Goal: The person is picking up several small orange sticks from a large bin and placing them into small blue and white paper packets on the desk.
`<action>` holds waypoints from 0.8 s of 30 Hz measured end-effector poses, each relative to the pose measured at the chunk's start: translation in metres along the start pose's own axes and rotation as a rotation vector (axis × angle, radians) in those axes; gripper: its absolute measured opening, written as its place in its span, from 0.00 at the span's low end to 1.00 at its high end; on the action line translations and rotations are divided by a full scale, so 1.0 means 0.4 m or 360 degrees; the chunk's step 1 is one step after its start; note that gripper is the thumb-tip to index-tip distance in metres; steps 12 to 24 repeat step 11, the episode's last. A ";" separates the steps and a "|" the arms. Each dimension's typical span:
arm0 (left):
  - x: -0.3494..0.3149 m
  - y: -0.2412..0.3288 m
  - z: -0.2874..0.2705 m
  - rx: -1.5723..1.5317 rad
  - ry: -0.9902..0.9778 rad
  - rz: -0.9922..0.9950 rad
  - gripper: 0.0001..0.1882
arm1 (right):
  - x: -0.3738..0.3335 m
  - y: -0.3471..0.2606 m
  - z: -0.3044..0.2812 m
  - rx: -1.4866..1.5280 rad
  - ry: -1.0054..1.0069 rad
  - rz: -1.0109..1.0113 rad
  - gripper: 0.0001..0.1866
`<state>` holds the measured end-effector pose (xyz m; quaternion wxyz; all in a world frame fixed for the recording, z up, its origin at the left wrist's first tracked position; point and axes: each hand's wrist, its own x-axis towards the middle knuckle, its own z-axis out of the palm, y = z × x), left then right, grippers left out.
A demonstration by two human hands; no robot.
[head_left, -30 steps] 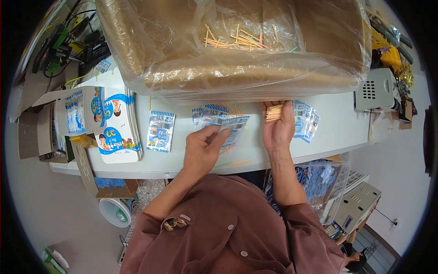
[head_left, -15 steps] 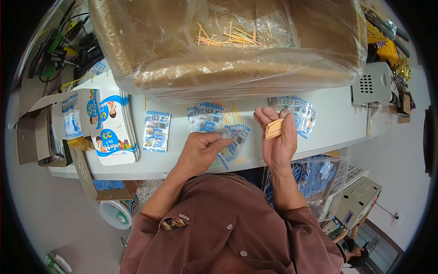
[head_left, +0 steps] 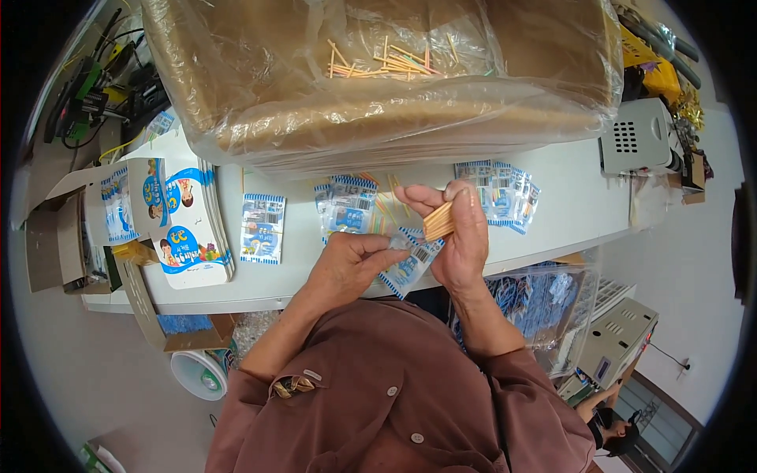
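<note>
My left hand (head_left: 341,270) pinches one edge of a small clear packet (head_left: 405,272) with blue and white printing, held just above the table's front edge. In my right hand (head_left: 464,251) is a bundle of thin tan sticks (head_left: 438,222), gripped between thumb and fingers. The bundle's lower end meets the packet's near right corner; whether any stick is inside the packet, I cannot tell. Behind my left hand lie more printed packets (head_left: 352,206), with loose coloured sticks (head_left: 392,202) beside them. Another group of packets (head_left: 505,193) is fanned out beyond my right hand.
A large carton lined with clear plastic (head_left: 378,118) spans the table's back, with loose sticks inside. A single packet (head_left: 262,229) and stacked printed cartons (head_left: 195,236) lie left. At right stands a grey metal machine (head_left: 635,138). Below the table sits a clear bin (head_left: 528,307) of packets.
My right hand has moved left and brought the stick bundle to the packet. The packet has shifted slightly right and toward me, still in my left hand.
</note>
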<state>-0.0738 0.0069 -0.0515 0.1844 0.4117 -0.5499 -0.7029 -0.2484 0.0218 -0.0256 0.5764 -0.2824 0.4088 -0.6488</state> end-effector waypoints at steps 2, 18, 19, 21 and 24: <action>0.001 0.012 -0.002 -0.0004 0.0007 -0.0020 0.08 | -0.002 0.005 -0.005 -0.0040 -0.0034 0.0048 0.15; 0.004 0.001 0.023 -0.0336 0.0182 0.0045 0.11 | -0.011 0.030 -0.025 0.0097 -0.0093 0.0379 0.13; 0.004 0.001 0.023 -0.0336 0.0182 0.0045 0.11 | -0.011 0.030 -0.025 0.0097 -0.0093 0.0379 0.13; 0.004 0.001 0.023 -0.0336 0.0182 0.0045 0.11 | -0.011 0.030 -0.025 0.0097 -0.0093 0.0379 0.13; 0.004 0.001 0.023 -0.0336 0.0182 0.0045 0.11 | -0.011 0.030 -0.025 0.0097 -0.0093 0.0379 0.13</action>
